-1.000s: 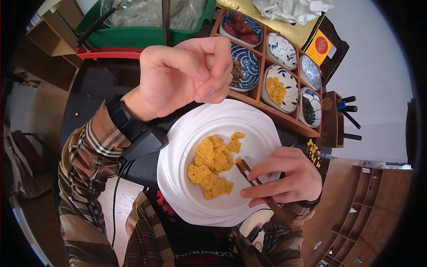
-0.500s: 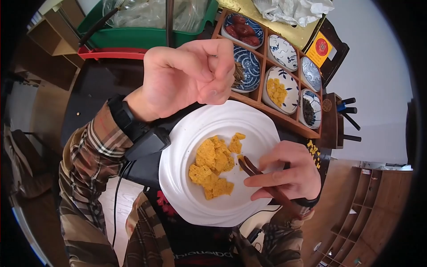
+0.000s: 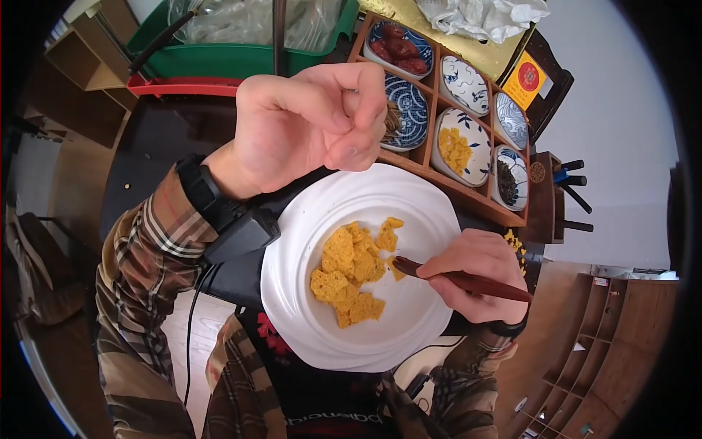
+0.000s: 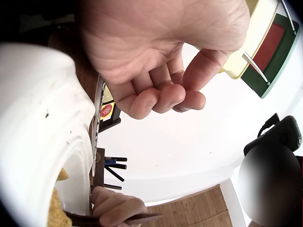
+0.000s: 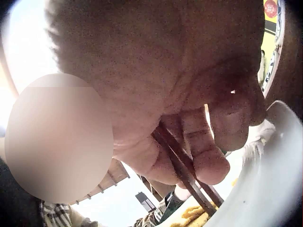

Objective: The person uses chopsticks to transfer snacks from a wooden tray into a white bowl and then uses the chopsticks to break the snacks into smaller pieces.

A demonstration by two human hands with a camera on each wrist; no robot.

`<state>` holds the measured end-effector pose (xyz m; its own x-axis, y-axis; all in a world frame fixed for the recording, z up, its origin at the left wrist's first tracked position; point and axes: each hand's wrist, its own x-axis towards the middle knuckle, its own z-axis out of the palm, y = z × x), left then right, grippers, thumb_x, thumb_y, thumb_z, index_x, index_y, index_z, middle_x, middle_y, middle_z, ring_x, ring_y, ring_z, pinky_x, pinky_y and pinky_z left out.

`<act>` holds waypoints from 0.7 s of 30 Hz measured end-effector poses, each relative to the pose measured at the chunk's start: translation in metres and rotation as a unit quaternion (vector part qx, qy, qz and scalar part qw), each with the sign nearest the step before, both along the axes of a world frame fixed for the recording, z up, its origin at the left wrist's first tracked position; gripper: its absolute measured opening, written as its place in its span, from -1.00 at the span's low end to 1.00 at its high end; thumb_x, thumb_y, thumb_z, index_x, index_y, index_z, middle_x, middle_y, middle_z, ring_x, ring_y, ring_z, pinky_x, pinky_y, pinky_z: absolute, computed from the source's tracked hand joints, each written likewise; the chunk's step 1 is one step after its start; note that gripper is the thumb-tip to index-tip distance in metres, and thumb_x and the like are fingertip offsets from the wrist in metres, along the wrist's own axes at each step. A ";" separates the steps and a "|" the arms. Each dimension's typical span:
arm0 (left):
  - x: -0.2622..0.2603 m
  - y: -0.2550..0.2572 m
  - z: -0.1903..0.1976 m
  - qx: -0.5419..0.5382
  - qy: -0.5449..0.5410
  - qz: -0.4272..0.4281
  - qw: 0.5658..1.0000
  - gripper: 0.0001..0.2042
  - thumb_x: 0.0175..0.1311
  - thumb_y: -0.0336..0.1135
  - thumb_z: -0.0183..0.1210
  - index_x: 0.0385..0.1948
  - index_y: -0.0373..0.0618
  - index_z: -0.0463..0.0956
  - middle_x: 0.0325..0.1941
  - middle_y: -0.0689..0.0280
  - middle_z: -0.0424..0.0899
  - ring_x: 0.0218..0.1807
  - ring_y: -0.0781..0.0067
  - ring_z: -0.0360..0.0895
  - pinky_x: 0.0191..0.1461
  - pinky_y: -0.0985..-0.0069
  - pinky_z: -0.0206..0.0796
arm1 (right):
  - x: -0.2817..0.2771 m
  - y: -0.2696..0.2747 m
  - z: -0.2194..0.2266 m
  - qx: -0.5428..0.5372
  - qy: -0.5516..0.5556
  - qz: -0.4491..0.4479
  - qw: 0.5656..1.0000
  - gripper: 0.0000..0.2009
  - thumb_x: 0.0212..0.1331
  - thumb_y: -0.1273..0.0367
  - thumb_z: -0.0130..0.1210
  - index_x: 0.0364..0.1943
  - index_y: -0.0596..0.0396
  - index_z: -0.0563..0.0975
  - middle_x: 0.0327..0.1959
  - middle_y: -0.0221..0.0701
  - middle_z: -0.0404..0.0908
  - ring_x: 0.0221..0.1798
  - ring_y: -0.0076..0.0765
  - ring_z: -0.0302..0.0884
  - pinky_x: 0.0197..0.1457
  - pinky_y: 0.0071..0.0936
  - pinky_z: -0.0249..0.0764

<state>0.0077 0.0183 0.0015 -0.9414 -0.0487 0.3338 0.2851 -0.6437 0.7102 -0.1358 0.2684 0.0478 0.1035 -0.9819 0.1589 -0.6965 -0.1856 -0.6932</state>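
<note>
The right hand [image 3: 479, 274] grips 2 chopsticks [image 3: 468, 280], tips beside perhaps 6 yellow pieces [image 3: 351, 274] on 1 plate [image 3: 322, 336]; the left hand [image 3: 307, 124] hovers above, fingers curled, holding nothing.

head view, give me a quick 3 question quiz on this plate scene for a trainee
1. True or false: the right hand holds brown chopsticks whose tips reach the yellow food pieces on the white plate.
2. Multiple choice: where is the left hand? A) flat on the plate B) raised above the plate with its fingers curled and nothing visible in them C) gripping the green tray
3. Fill in: the small patterned bowls sit in a wooden ____ beyond the plate.

Key: 1 true; 2 B; 3 compartment rack
</note>
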 end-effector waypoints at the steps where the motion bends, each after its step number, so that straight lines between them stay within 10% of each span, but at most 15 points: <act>1: 0.000 0.000 0.000 0.001 0.000 0.002 1.000 -0.96 0.06 -0.40 -0.04 -0.46 -0.08 0.32 -0.67 0.38 0.35 -0.60 0.56 0.15 -0.43 0.51 0.00 | 0.000 0.000 0.000 0.000 0.000 0.000 1.000 -0.79 -0.10 0.60 0.34 -0.32 0.09 0.68 -0.56 -0.43 0.60 -0.53 -0.26 0.57 -0.42 -0.42 0.37; 21: 0.000 0.000 0.000 0.004 0.002 -0.002 1.000 -0.97 0.07 -0.41 -0.05 -0.45 -0.08 0.32 -0.67 0.38 0.35 -0.60 0.56 0.15 -0.43 0.51 0.00 | -0.005 -0.002 -0.002 -0.021 0.013 0.026 0.999 -0.75 -0.15 0.42 0.50 -0.34 0.06 0.67 -0.46 -0.42 0.67 -0.51 -0.29 0.57 -0.44 -0.44 0.33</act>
